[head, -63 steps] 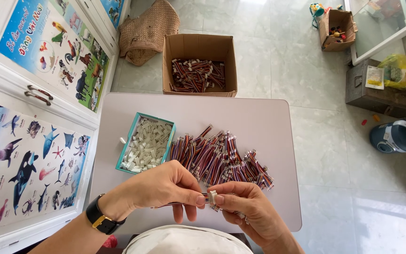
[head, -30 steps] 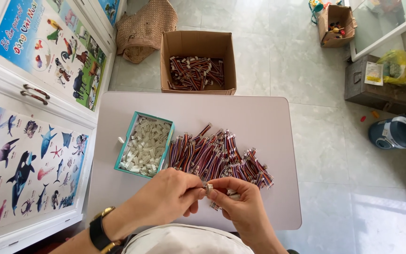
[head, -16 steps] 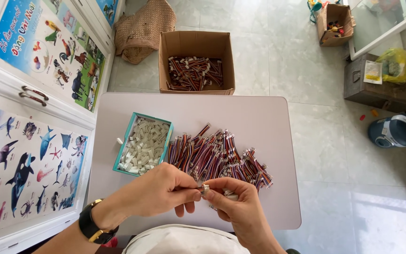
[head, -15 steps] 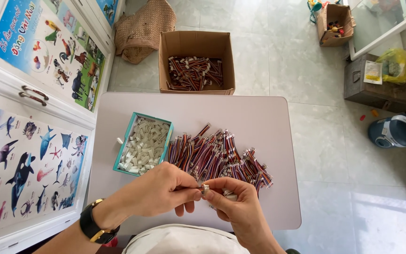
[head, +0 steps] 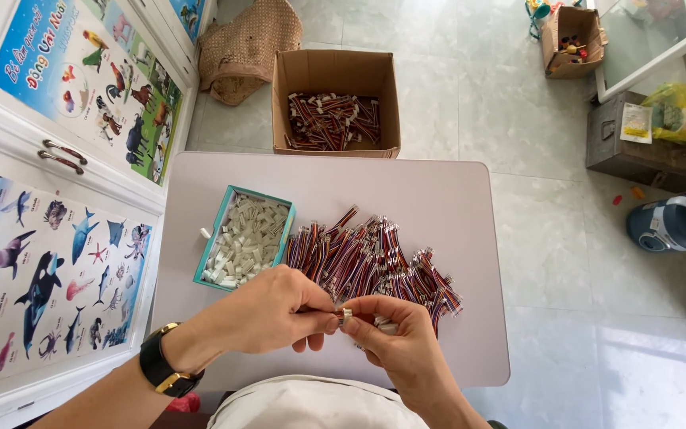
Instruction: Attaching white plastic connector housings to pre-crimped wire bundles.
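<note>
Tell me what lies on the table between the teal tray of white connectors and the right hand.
In the head view, the pile of multicoloured wire harnesses lies between the teal tray and the right hand, partly behind the left hand.

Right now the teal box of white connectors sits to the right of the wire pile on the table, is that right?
Not quite. The teal box of white connectors sits to the left of the wire pile on the table, not the right. The head view shows it.
</note>
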